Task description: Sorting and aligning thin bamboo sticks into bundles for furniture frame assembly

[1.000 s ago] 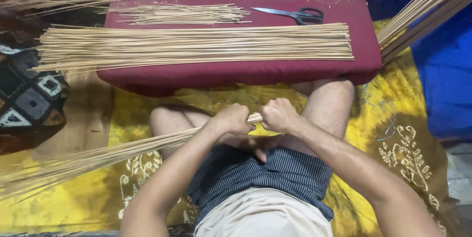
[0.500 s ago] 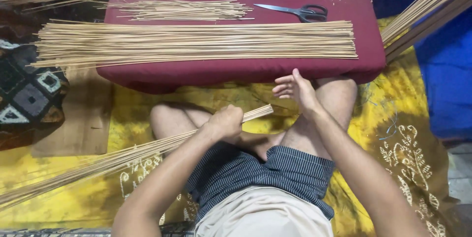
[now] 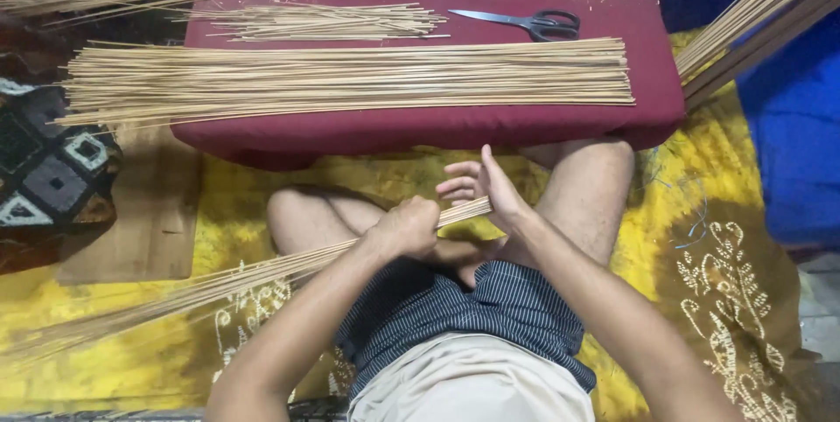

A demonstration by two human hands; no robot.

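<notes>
A yellow patterned floor cloth (image 3: 262, 238) underlies the work. Left hand (image 3: 407, 228) clenches a bundle of thin tan sticks (image 3: 219, 282); right hand (image 3: 481, 188), fingers spread, squares its 3 o'clock end.

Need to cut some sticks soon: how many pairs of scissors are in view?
1: the scissors lie on the red cushion, at its far right, beyond the long stick row. Others may be hidden.

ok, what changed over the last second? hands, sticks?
The right hand let go of the stick bundle, lifted away, then came back: its open palm now meets the bundle's cut ends. The left hand kept its grip on the bundle. The sticks and scissors on the maroon cushion stayed put.
</notes>
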